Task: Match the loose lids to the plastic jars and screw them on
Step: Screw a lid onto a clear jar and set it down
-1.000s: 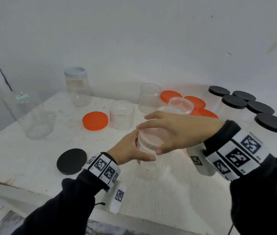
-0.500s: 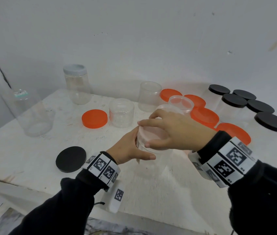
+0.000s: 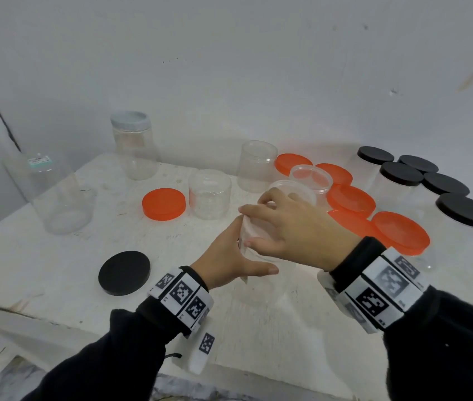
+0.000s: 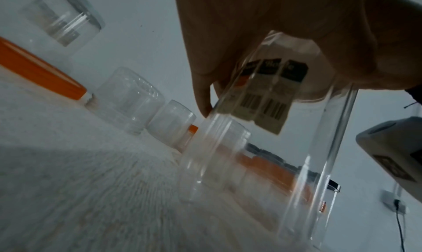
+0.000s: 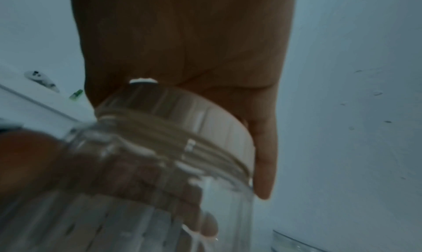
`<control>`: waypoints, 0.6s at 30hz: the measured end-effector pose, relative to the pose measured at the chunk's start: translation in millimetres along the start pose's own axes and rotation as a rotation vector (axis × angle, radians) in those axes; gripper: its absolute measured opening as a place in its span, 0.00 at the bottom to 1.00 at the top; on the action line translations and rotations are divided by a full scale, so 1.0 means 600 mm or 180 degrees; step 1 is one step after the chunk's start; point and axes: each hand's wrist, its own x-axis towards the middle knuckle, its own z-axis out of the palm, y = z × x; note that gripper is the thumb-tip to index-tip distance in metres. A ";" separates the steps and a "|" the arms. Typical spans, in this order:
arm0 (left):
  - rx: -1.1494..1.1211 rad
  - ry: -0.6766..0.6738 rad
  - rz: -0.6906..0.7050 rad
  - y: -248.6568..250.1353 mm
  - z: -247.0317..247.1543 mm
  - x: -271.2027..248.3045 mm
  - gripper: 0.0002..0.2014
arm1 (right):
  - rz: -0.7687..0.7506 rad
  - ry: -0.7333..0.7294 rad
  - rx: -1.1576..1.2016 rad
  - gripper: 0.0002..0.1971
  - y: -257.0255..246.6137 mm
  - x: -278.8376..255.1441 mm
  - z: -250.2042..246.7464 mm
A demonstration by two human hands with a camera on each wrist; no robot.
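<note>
A clear plastic jar (image 3: 261, 287) stands mid-table, slightly tilted, with a barcode label (image 4: 262, 93) on its wall. My left hand (image 3: 229, 256) grips the jar's upper wall from the left, thumb across the front. My right hand (image 3: 261, 224) covers the top from the right, its thumb and fingers curled round a translucent lid (image 3: 249, 231) that sits on the jar's threaded neck. The right wrist view shows the lid (image 5: 205, 126) on the neck threads of the jar (image 5: 137, 210). How far the lid is turned down cannot be told.
A loose orange lid (image 3: 163, 204) and a loose black lid (image 3: 124, 272) lie to the left. Open jars (image 3: 209, 193) (image 3: 257, 166) (image 3: 61, 204) and a grey-lidded jar (image 3: 133, 146) stand behind. Orange-lidded jars (image 3: 351, 199) and black-lidded jars (image 3: 443, 183) crowd the right. The table edge (image 3: 229, 380) runs close in front.
My right hand has turned on the lid, its wrist swinging toward me and its fingers curling tighter round the rim. My left hand keeps the jar in the same spot.
</note>
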 end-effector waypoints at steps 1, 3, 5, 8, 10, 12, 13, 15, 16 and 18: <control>0.0029 -0.0032 -0.0014 -0.001 0.000 -0.001 0.43 | 0.0018 -0.0044 0.0029 0.36 -0.001 -0.001 0.000; 0.0095 -0.0194 -0.0054 -0.005 -0.009 -0.005 0.45 | 0.0010 -0.0112 0.0069 0.34 -0.001 -0.002 0.002; 0.0332 -0.0360 -0.0114 -0.010 -0.030 -0.016 0.44 | 0.0033 -0.0068 0.0103 0.34 -0.001 0.000 0.002; 0.0735 -0.0263 -0.0208 -0.014 -0.082 -0.035 0.41 | 0.0038 0.0061 0.0129 0.34 -0.002 0.015 0.001; 0.0907 0.0124 -0.0146 -0.013 -0.128 -0.047 0.35 | 0.0004 0.0134 0.0203 0.36 -0.009 0.033 -0.003; 0.1124 0.0535 0.0010 -0.010 -0.183 -0.058 0.28 | -0.0090 0.0270 0.0329 0.39 -0.023 0.056 -0.011; 0.1224 0.0714 0.0089 -0.009 -0.213 -0.062 0.26 | -0.0141 0.0339 0.0433 0.39 -0.032 0.070 -0.016; 0.1396 0.1057 0.0232 -0.008 -0.274 -0.071 0.23 | -0.0253 0.0456 0.0648 0.39 -0.054 0.101 -0.029; 0.1505 0.1236 0.0288 -0.009 -0.304 -0.073 0.21 | -0.0311 0.0537 0.0748 0.39 -0.066 0.120 -0.034; 0.1828 0.1569 0.0379 -0.010 -0.363 -0.077 0.17 | -0.0393 0.0773 0.1020 0.38 -0.089 0.162 -0.041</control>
